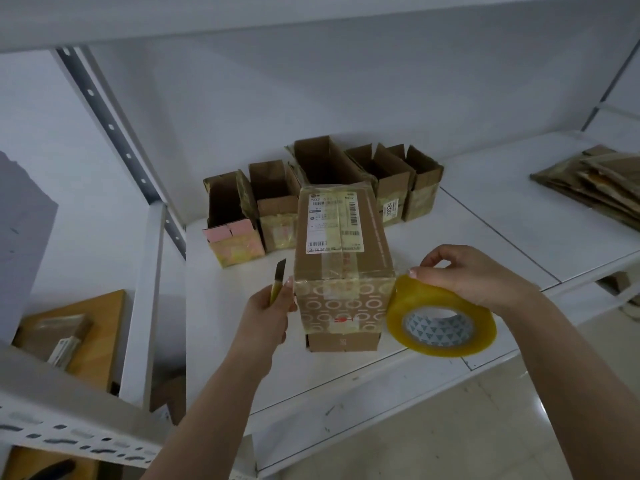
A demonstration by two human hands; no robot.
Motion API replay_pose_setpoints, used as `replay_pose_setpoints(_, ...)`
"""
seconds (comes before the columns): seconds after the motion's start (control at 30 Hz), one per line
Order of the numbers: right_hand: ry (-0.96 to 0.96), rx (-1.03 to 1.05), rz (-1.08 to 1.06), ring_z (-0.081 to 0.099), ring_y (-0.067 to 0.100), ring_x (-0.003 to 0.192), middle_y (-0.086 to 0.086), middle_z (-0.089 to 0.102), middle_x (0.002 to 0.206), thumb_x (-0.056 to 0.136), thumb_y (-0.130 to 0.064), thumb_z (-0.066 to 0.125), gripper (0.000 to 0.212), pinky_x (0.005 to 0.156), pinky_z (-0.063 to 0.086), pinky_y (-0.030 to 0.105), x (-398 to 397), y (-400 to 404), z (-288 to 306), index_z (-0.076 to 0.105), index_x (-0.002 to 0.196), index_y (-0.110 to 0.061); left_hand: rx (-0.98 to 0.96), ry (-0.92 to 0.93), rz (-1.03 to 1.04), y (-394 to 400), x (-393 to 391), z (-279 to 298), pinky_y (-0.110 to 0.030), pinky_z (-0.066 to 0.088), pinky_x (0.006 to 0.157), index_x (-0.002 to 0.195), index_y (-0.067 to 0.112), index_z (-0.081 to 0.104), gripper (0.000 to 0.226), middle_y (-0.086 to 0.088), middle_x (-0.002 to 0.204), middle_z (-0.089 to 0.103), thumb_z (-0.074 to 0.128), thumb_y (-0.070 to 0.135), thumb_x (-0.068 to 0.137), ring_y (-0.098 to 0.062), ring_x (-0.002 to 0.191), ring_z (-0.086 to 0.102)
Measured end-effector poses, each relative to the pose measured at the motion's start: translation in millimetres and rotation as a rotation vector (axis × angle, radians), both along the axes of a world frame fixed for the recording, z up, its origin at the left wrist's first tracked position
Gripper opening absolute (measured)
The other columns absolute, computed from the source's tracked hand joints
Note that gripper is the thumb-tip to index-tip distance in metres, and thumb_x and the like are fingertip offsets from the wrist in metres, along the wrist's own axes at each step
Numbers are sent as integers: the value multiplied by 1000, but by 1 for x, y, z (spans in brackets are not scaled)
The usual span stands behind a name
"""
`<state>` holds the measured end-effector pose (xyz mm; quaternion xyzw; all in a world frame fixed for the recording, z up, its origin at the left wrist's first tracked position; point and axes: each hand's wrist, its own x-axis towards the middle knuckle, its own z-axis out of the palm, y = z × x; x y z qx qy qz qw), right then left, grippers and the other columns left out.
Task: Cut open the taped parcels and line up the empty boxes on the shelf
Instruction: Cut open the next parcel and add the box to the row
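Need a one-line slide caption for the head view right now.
Left hand holds a knife beside the taped parcel; right hand holds a tape roll.

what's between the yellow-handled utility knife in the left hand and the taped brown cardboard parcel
Nothing visible. The yellow-handled utility knife, held in the left hand, sits just left of the taped brown cardboard parcel with open air between. The right hand and yellow packing tape roll are on the parcel's far side.

A tall brown taped cardboard parcel (341, 258) is standing near the white metal shelf's (485, 216) front edge. The left hand (268, 311) is gripping a yellow-handled utility knife (278, 280) beside it; the right hand (474, 275) is holding a yellow tape roll (441, 322). Five open brown boxes (322, 192) are lining the back.
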<state>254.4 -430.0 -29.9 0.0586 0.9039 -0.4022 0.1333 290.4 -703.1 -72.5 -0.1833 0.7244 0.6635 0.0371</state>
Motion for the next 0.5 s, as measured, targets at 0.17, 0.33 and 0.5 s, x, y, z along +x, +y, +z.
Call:
replay_pose_setpoints(0.17,7,17,5,62,18,86,-1,62,97,83,-50,70,28,66,48,29,0,-3,1,61,99,-28,-14,-16,9,4,2,-1,-25,26,46,84,10,52,33,3,73,56,45,37,102,-10,47,30)
replay_pose_setpoints(0.33,-1,11,3,62,20,89,0,63,99,84,-50,69,30,73,51,32,0,-4,1,61,101,-27,-62,-106,-46,7,2,-20,-23,29,42,91,9,48,46,-4,77,49,35,51,100,-11,48,33)
replay_pose_setpoints(0.5,-14,-24,9,63,21,90,1,62,100,86,-50,67,30,72,50,31,1,-4,4,62,103,-26,-176,-30,-18,-6,-1,-7,-24,31,46,83,11,47,41,-5,72,44,43,49,98,-13,52,35)
